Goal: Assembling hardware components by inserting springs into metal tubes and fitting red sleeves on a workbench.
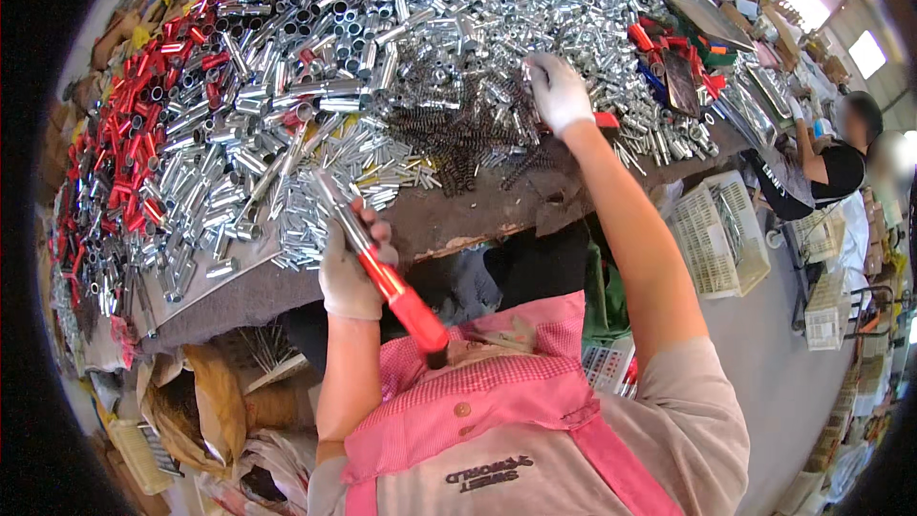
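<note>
My left hand (351,277), in a white glove with bare fingertips, is wrapped round a long tube-shaped tool (382,272). The tool has a shiny silver barrel, a red body and a dark end, and slants towards my chest. Farther off, my white-gloved right hand (559,96) reaches into a heap of small silver metal parts (611,57). Its fingers are bent together at the heap, and what they pinch is too small to make out. Dark coil springs (449,129) lie just left of that hand, and a red piece (607,120) lies beside its wrist.
Silver tubes (334,38) cover much of the table, with red sleeves (134,139) along the left. Thin silver pins (315,158) lie near the table's front edge (497,225). Cream plastic crates (716,248) stand at the right, where another person (821,162) works.
</note>
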The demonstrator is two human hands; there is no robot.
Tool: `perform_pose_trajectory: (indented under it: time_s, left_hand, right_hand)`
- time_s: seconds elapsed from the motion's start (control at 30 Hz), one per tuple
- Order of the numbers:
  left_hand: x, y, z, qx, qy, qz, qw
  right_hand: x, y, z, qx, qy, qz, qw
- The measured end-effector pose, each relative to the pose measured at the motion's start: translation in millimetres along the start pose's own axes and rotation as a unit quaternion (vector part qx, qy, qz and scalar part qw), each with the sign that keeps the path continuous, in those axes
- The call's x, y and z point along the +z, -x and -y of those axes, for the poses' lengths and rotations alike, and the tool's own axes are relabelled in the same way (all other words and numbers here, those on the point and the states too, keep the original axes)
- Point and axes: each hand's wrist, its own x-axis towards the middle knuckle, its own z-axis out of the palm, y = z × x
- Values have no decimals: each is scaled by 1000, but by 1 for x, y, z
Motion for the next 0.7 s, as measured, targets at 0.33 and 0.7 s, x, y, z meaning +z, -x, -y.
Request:
perform_pose_trajectory:
  time_s: [0.33, 0.7]
  left_hand:
    - [0, 29, 23, -9, -276, 88, 957]
    - [17, 31, 16, -39, -481, 183, 856]
  right_hand:
    - [12, -45, -39, 8, 14, 147, 989]
    - [-49, 66, 124, -134, -360, 405, 830]
